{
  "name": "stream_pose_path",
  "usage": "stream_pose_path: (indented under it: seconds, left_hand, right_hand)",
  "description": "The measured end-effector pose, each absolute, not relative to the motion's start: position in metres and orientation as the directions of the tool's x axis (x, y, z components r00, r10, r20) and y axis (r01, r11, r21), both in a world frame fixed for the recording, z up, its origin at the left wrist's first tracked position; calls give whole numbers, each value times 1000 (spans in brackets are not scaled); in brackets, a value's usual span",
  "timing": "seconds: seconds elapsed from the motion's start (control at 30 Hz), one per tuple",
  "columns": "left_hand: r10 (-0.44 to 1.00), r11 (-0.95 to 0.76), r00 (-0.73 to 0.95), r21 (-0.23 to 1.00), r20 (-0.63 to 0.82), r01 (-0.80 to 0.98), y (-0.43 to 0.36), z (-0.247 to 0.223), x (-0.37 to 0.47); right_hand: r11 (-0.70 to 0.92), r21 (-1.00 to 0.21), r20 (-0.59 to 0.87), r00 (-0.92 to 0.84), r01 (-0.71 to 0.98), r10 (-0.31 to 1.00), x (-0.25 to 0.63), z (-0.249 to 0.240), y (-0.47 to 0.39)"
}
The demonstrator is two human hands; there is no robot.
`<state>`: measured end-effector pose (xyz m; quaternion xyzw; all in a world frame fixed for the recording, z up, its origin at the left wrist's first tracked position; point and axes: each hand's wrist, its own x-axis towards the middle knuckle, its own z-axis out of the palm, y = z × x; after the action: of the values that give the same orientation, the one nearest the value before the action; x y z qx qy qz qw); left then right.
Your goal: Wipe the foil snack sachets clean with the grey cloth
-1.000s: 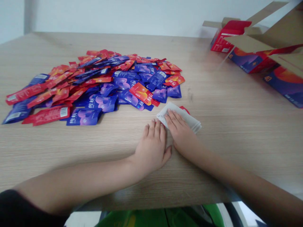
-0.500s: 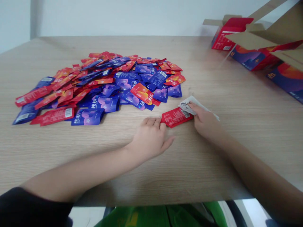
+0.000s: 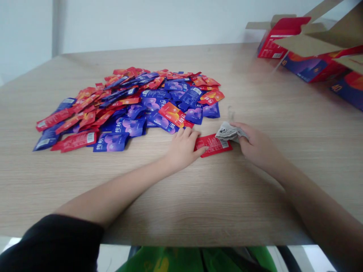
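Observation:
A red pouch (image 3: 211, 145) with white print and a barcode lies flat on the table. My left hand (image 3: 183, 149) is at its left end, the thumb across the pouch and the fingers bent at its edge. In my right hand (image 3: 256, 145) is a bunched grey-white cloth (image 3: 230, 132), which rests over the upper right part of the pouch and hides a bit of it. Just beyond my left hand is a big heap of red and blue pouches (image 3: 133, 105); its nearest ones are close to my fingertips.
Open cardboard boxes stand at the right: a red one (image 3: 269, 43) at the back, a blue and red one (image 3: 306, 68) and another (image 3: 350, 88) at the frame edge. A pale wall (image 3: 170, 22) rises behind the wood-grain table (image 3: 181, 211). Below its front edge, green fabric (image 3: 176, 260) shows.
My left hand has moved up, its thumb now over the pouch. The cloth has become more bunched in my right hand. The camera view has shifted slightly.

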<state>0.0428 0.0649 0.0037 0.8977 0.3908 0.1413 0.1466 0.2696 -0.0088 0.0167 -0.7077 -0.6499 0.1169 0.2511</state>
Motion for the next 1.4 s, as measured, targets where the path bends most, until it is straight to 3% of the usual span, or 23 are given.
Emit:
stream_pose_path:
  seconds: [0.13,0.43,0.6,0.83,1.0,1.07,1.23,1.4]
  left_hand:
    - [753,-622,650,430,101,654,67,2,43]
    - [772,-558,635,521,38,646,59,9,43]
    - [753,-590,658,443,0,675,45,15,48]
    - [734,-615,672,515,97,598,35,4,50]
    - [724,-636,675,516,143,573,37,11,45]
    - [693,-685,696,472,188,555,39,15,42]
    - [514,-858,812,150,275,492,38,13,37]
    - [442,-896,878,57,183,440,24,17,40]
  right_hand:
    - [54,-550,122,16,833,992,269,15,-9]
    - [94,-407,221,-1,909,975,275,15,-2]
    - [97,-367,231,-11,925,973,269,11,-2]
    - [116,-421,219,-23,900,975,261,16,-3]
    - [11,-447,218,97,895,971,269,22,-5]
    - [8,-452,221,103,892,970,270,24,-7]
    - [80,-437,203,12,896,979,264,22,-8]
    - [91,-435,208,2,896,978,264,20,-8]
